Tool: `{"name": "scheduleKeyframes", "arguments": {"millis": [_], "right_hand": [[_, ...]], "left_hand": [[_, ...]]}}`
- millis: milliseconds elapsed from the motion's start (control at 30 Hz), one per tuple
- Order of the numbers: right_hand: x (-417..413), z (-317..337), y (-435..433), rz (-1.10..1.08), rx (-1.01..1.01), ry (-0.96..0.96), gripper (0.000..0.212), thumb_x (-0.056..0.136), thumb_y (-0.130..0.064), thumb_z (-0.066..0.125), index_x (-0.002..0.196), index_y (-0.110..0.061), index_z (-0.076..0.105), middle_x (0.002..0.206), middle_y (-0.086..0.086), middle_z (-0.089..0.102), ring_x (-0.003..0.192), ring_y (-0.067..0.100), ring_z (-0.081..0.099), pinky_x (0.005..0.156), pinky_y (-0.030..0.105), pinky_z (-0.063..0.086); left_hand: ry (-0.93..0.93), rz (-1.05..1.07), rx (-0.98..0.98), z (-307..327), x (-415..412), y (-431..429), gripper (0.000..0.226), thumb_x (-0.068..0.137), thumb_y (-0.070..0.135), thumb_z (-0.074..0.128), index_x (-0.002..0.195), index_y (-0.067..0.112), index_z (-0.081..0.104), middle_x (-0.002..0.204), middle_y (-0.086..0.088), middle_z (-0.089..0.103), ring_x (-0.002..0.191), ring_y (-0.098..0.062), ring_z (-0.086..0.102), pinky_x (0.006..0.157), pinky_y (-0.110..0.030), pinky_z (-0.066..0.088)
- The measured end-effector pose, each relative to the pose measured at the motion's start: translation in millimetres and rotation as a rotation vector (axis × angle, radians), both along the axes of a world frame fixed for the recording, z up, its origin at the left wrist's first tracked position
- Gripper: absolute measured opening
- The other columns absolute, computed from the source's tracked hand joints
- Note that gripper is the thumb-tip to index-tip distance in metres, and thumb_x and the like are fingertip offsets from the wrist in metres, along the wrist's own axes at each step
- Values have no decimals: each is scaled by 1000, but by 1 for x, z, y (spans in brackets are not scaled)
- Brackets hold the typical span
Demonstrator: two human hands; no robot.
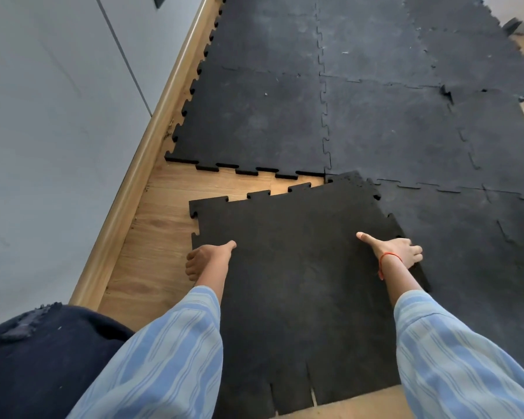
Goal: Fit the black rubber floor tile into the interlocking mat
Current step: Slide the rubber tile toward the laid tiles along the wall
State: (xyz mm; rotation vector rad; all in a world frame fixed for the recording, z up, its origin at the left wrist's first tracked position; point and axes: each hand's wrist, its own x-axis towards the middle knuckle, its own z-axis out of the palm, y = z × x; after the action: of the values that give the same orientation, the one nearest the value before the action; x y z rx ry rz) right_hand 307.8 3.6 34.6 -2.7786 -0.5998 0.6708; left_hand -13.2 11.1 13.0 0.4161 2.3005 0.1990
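The person gripped the loose black tile (297, 267) by its two sides — left hand (206, 258) and right hand (397, 251) set wide apart — so it lay crooked over the bare wood floor (161, 237), its far corner riding on the mat (375, 122), probably ready to slide into the gap.

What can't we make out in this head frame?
- Left hand: fingers curl under the loose tile edge; grip underneath hidden.
- Loose tile's right edge overlaps the mat; teeth beneath hidden.
- Tile's near edge partly hidden by the sleeves.
- Mat's far and right extent cut by the frame.
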Motion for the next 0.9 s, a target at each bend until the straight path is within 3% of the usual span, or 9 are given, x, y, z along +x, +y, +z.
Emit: {"name": "scheduleKeyframes", "arguments": {"millis": [167, 367, 533, 667, 733, 900], "right_hand": [[7, 6, 0, -179, 91, 93, 113, 62, -64, 76, 139, 7, 33, 145, 23, 34, 136, 36, 29, 109, 44, 31], [0, 14, 5, -264, 134, 160, 113, 61, -70, 71, 139, 4, 36, 145, 21, 37, 136, 35, 29, 106, 45, 33], [-22, 21, 26, -193, 208, 271, 116, 55, -75, 71, 135, 3, 42, 141, 19, 42, 135, 36, 31, 109, 48, 35], [-46, 16, 45, -161, 251, 465, 115, 47, -69, 80, 134, -2, 46, 141, 16, 44, 132, 35, 38, 101, 51, 43], [-56, 9, 51, -154, 239, 547, 114, 47, -65, 83, 135, -3, 46, 142, 13, 45, 132, 35, 40, 93, 54, 45], [-69, -14, 46, -70, 151, 557, 117, 46, -65, 84, 136, -2, 44, 142, 15, 46, 132, 34, 42, 99, 49, 42]], "left_hand": [[-24, -21, 104, 12, -7, 10, 92, 70, 54, 79, 133, -1, 41, 133, -20, 51, 118, -35, 50, 99, -43, 46], [22, -38, 247, 39, -17, 42, 98, 66, 51, 83, 134, -2, 37, 136, -22, 49, 123, -38, 49, 99, -44, 43], [44, -98, 328, 56, -53, 79, 109, 69, 52, 81, 146, -1, 24, 143, -23, 42, 128, -39, 46, 102, -48, 43], [28, -162, 343, 57, -98, 108, 117, 72, 53, 78, 154, 5, 9, 150, -19, 36, 132, -41, 43, 105, -49, 44], [29, -180, 343, 53, -114, 118, 120, 69, 55, 79, 154, 8, 9, 150, -17, 37, 130, -40, 46, 102, -49, 47], [-14, -288, 328, 35, -132, 126, 124, 62, 56, 83, 154, 9, 13, 153, -17, 33, 135, -39, 41, 104, -50, 44]]}}
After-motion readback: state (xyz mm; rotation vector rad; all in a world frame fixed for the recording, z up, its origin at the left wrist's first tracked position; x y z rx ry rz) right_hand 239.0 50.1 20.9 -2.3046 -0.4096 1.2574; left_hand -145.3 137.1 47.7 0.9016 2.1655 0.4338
